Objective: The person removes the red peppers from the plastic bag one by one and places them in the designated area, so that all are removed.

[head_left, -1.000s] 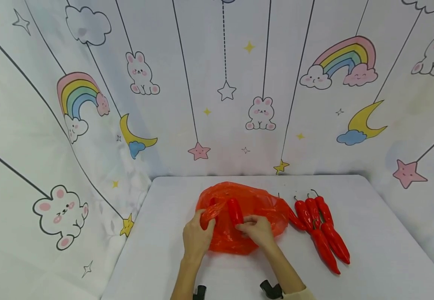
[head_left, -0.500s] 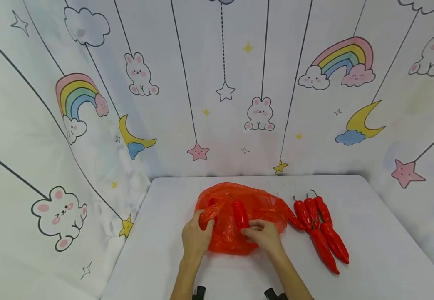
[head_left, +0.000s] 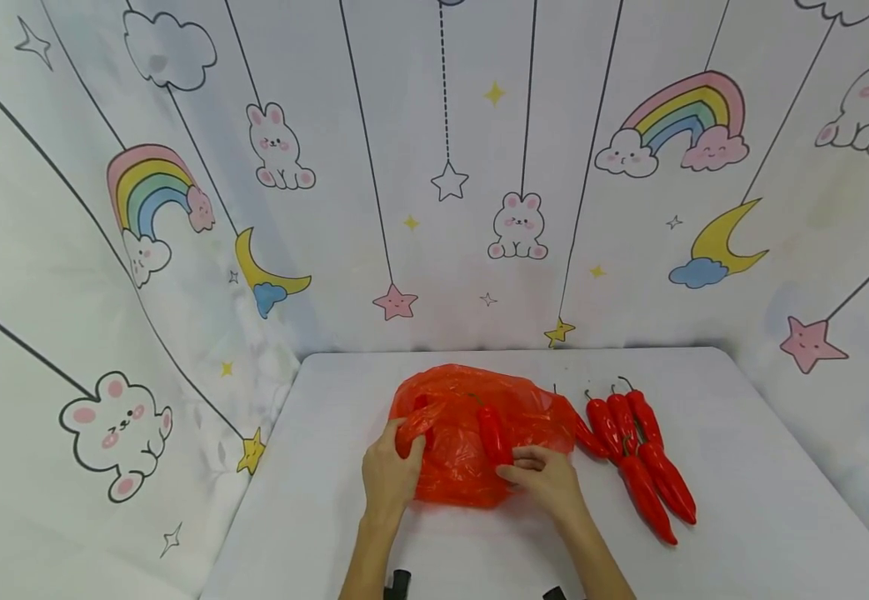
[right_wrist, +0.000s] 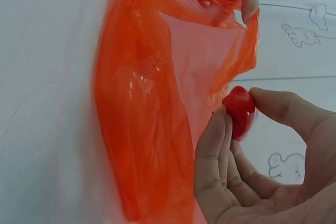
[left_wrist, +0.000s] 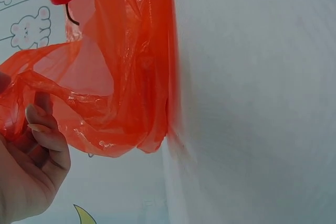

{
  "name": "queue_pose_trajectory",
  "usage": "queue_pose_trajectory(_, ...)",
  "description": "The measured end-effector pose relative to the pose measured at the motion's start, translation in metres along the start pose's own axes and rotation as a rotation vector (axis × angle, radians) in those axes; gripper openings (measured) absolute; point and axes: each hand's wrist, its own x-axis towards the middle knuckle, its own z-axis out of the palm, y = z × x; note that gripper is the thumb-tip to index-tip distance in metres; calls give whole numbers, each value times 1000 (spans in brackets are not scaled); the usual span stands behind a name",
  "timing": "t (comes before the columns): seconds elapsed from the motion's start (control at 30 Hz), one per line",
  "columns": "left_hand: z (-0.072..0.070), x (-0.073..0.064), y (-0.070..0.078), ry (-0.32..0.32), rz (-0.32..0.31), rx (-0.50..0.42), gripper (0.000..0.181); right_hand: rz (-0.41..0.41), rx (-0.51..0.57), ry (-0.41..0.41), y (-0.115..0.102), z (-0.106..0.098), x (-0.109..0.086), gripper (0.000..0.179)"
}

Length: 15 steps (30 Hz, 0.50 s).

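My left hand [head_left: 392, 468] grips the bunched edge of a thin red plastic bag [head_left: 445, 479] at its left side. In the left wrist view the fingers [left_wrist: 50, 140] curl round the crinkled film. Over the bag, my right hand [head_left: 546, 477] pinches the lower end of a red chili pepper [head_left: 491, 433], whose dark stem points away from me. The right wrist view shows thumb and fingertips on either side of the pepper [right_wrist: 240, 111], beside the bag's opening. What lies inside the bag cannot be made out.
Several red chili peppers [head_left: 640, 479] lie in a cluster on the white table [head_left: 741, 467], right of the bag. One of them touches or nearly touches the bag's right edge. A white cloth with cartoon drawings [head_left: 434, 267] hangs behind the table.
My right hand has moved to the right and slightly toward me, carrying the pepper with it. My left hand stays at the bag's edge.
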Motion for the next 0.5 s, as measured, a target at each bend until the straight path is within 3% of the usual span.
queue_pose_trajectory(0.5, 1, 0, -2, 11, 7, 7, 34, 22, 5, -29, 11, -17, -9, 49)
